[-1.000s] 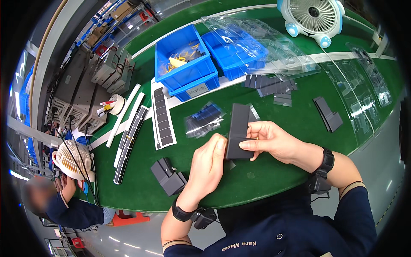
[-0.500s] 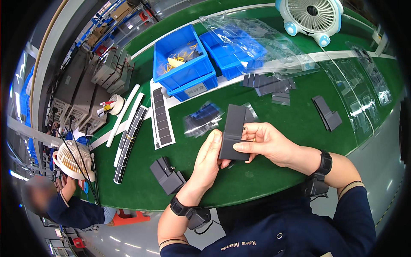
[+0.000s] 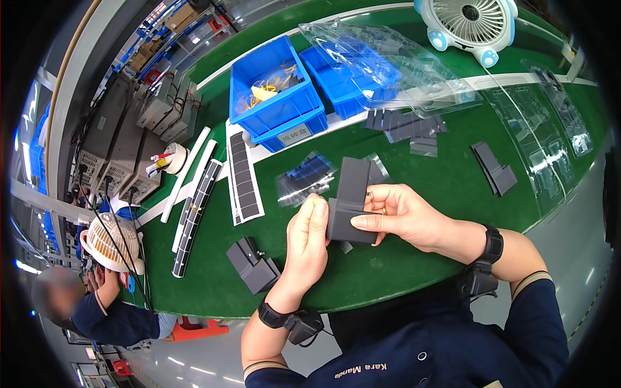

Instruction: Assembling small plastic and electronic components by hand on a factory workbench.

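Observation:
A dark grey two-part casing (image 3: 353, 187), stepped and rectangular, is held upright above the bench. My right hand (image 3: 407, 218) grips its right side, thumb across the front and fingers behind. Against the casing's lower left edge is my left hand (image 3: 306, 236), its fingers curled and thumb pressed to them; whatever they pinch is hidden. Left of my left wrist a similar dark casing (image 3: 253, 265) lies on the green mat. Another dark casing (image 3: 493, 169) lies farther right. Behind the held casing are clear film sheets with dark pieces (image 3: 306, 178).
Blue bins (image 3: 278, 119) stand at the back, one with yellow wires, beside clear plastic trays (image 3: 401, 71). Dark label strips (image 3: 246, 178) and rolls (image 3: 197, 216) lie left. A white fan (image 3: 471, 26) stands back right, another fan (image 3: 113, 240) left, near a seated person (image 3: 116, 317).
My left hand has shifted slightly left and its fingers have curled in, with the fingertip under the casing no longer showing. My right hand keeps its grip on the casing.

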Demonstrator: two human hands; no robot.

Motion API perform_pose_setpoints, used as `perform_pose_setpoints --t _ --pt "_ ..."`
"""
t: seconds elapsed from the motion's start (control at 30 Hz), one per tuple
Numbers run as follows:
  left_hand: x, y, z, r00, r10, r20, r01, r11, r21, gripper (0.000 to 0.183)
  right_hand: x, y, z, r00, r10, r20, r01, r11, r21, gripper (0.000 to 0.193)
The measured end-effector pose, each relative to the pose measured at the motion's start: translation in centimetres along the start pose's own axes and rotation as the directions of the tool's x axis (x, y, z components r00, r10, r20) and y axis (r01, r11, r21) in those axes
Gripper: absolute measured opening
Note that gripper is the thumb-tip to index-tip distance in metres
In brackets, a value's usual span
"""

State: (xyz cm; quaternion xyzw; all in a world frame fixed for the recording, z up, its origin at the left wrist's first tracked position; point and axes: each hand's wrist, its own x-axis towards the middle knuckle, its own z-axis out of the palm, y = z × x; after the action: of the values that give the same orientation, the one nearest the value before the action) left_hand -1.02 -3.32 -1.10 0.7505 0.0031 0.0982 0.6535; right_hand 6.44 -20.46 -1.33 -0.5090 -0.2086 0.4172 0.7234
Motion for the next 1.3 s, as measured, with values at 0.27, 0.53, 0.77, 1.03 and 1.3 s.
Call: perform_pose_setpoints --t 0.27,0.53,0.77,1.03,1.3 --pt "-0.1 -0.1 -0.2 0.97 -0.167 0.178 0.204 0.954 -0.218 0.032 0.0 0.3 -0.1 0.999 -0.027 0.033 0.027 1.0 -0.002 0.023" --pt "-0.1 0.4 0.6 0.944 -0.243 0.225 0.317 0.861 -0.399 0.038 -0.1 -0.1 0.1 0.996 -0.026 0.08 0.023 0.999 0.04 0.019" --pt "0.3 -0.7 -0.1 0.997 0.001 0.084 -0.015 0.985 0.174 0.031 0.0 0.5 0.0 0.999 -0.018 0.027 0.017 1.0 0.026 0.021" --pt "0.5 0.3 -0.3 0.975 0.189 -0.118 -0.158 0.96 0.231 0.014 0.3 0.4 -0.2 0.988 -0.078 -0.133 0.076 0.997 -0.013 0.022" --pt "0.3 0.3 -0.7 0.94 0.329 -0.086 -0.275 0.884 0.378 0.016 0.2 0.7 0.2 0.958 -0.267 -0.102 0.251 0.956 -0.15 0.025"
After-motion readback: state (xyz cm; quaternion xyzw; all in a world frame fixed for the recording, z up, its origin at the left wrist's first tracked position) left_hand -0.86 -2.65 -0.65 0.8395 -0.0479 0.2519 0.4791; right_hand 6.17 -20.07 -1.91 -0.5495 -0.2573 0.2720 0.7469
